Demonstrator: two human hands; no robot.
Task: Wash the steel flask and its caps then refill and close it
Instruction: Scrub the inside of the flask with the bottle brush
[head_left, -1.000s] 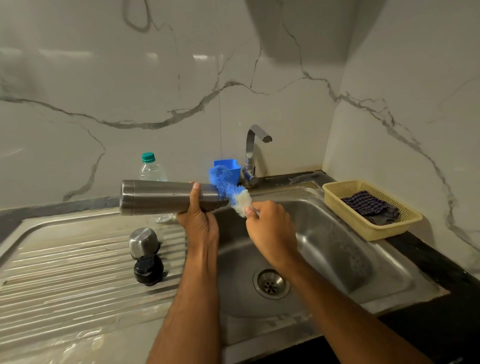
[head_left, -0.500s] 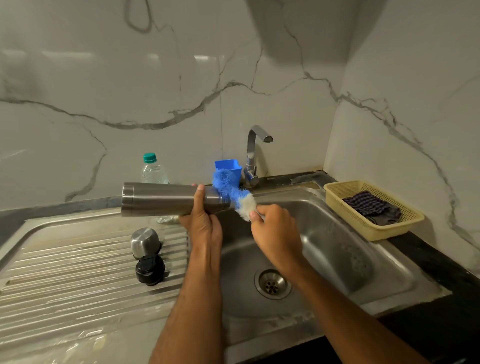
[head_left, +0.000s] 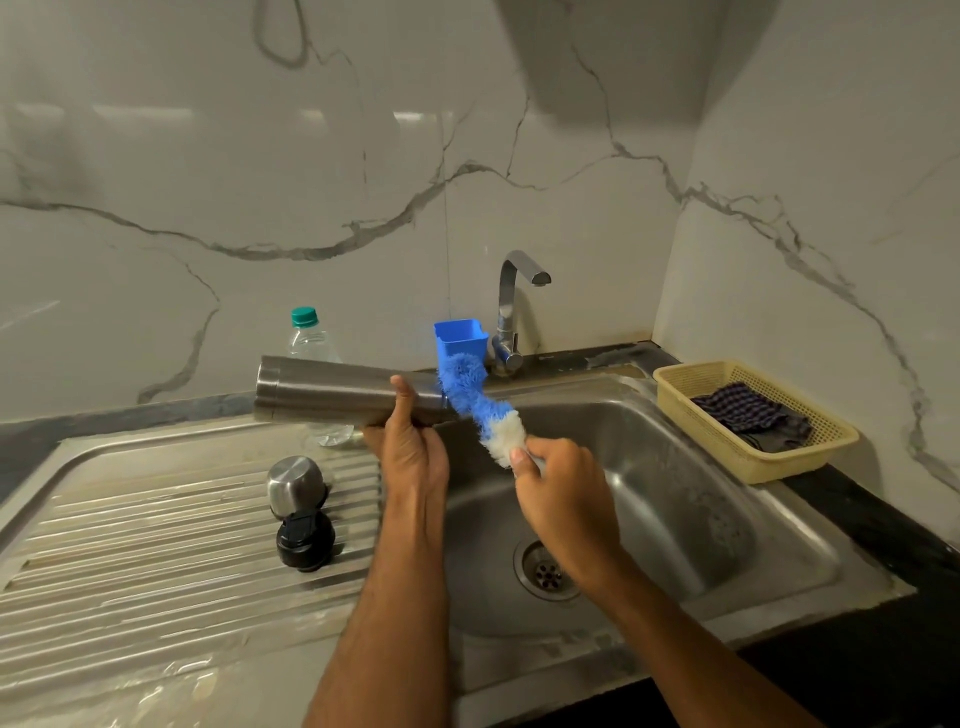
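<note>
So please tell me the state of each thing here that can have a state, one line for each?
steel flask: uncapped, held sideways by the left hand.
bottle brush: gripped by the right hand, bristles at the flask mouth.
steel cap: off, on the drainboard.
black cap: off, on the drainboard.
tap: no water running.
plastic bottle: capped.

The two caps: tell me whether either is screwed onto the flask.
No: the steel cap and black cap sit on the drainboard, apart from the flask.
</note>
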